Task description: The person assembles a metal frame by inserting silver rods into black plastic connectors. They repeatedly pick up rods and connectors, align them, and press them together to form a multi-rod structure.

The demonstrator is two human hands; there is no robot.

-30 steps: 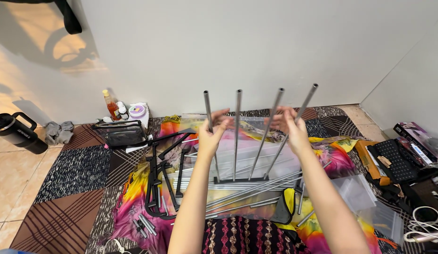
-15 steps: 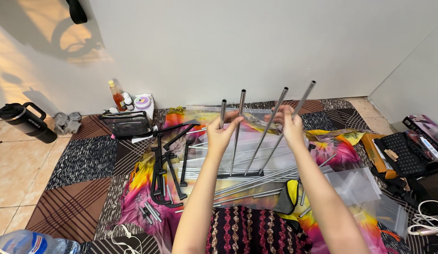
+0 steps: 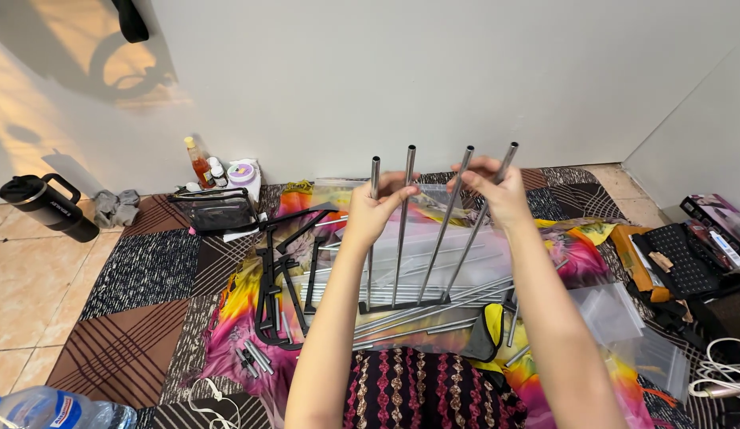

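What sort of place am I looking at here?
Probably a room in a home, with work done on the floor: tiled floor, patterned rug, plain wall. The left hand and right hand hold a metal-rod rack.

Silver-grey metal rods between the hands, set in a black base bar. Under the hands, a cloth splashed pink, yellow and orange. Left of the left hand, black frame pieces, a brown, black and grey striped patchwork rug, a black jug. Right of the right hand, an orange-edged black case.
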